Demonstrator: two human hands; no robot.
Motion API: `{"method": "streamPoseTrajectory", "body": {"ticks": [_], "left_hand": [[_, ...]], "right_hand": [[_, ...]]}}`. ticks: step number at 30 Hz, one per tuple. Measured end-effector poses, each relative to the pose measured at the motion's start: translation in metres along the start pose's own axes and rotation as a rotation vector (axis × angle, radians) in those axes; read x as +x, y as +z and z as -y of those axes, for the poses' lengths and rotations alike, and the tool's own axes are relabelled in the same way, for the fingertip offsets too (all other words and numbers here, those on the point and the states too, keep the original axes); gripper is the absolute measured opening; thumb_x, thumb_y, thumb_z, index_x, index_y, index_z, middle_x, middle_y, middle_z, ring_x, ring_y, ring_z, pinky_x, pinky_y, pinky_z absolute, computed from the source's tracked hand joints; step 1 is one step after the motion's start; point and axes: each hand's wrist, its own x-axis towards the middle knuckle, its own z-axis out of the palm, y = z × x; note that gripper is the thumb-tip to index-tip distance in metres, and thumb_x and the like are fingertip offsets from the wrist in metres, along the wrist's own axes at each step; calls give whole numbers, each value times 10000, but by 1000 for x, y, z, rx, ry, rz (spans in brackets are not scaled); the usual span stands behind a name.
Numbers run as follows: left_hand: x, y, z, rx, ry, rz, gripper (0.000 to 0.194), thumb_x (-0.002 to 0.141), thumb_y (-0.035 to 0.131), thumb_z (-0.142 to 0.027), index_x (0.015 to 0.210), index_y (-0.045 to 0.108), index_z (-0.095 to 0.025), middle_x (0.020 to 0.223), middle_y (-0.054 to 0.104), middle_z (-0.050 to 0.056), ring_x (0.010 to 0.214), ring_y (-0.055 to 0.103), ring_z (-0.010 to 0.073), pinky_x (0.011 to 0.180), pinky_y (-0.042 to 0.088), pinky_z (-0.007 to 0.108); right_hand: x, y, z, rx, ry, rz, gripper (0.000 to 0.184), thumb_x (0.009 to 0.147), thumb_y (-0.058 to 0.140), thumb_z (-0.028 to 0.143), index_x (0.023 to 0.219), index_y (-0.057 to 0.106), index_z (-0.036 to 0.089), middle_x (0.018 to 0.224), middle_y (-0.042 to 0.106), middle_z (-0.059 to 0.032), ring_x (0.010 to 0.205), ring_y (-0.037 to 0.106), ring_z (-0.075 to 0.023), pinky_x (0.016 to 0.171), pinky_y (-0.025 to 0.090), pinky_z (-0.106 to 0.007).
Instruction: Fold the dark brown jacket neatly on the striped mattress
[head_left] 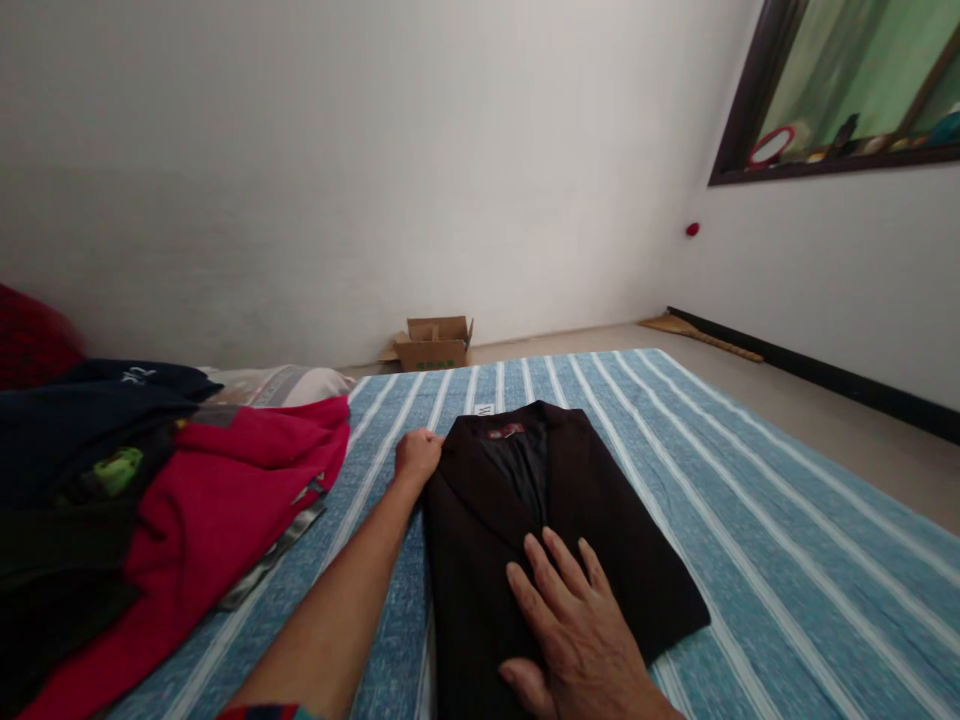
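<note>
A black suit jacket (pixel 480 560) lies front up and folded on the striped bed sheet, its collar pointing away from me. Its dark lining and a small red label show inside the neck. My left hand (pixel 418 455) is closed at the jacket's left shoulder edge, gripping the cloth there; the fingertips are hidden. Flat on the jacket's front, with fingers spread, rests my right hand (pixel 574 625).
A heap of clothes lies at the left, with a pink garment (pixel 232 490) and a dark blue one (pixel 90 420). The blue striped sheet (pixel 720 480) stretches to the right. Beyond the bed are a cardboard box (pixel 431 345) and a broom (pixel 697 330).
</note>
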Motion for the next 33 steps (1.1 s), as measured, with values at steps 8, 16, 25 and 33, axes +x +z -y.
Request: {"method": "streamPoseTrajectory", "body": {"ticks": [8,16,25,33], "left_hand": [[-14,-5,-5,382,160,-10,307,872,422,-375,918,653,-177,912,694,151,912,639,296,728,442,335],[-11,-24,-25,467,241,-71,307,889,345,-236,992,628,-173,985,677,126,948,623,259,755,442,320],[-7,-3,-49,434,520,113,275,875,440,-250,1068,634,-215,1126,651,61,1062,571,188,892,406,262],[16,15,-58,481,360,154,310,813,466,-171,1059,654,-191,1111,664,115,1067,591,246,869,437,323]], "right_hand": [[1,-3,4,51,23,14,681,816,532,502,1415,329,249,1477,301,-100,1354,237,-349,1049,215,-599],[1,5,4,48,11,-25,686,831,459,604,1404,352,243,1460,333,-118,1339,265,-361,1045,214,-603],[1,21,0,-4,-20,-81,680,841,410,636,1395,370,243,1440,366,-124,1304,328,-367,1040,223,-584],[6,37,-4,-178,-77,-325,764,791,283,767,1316,470,246,1331,514,-102,1245,403,-336,1042,230,-553]]}}
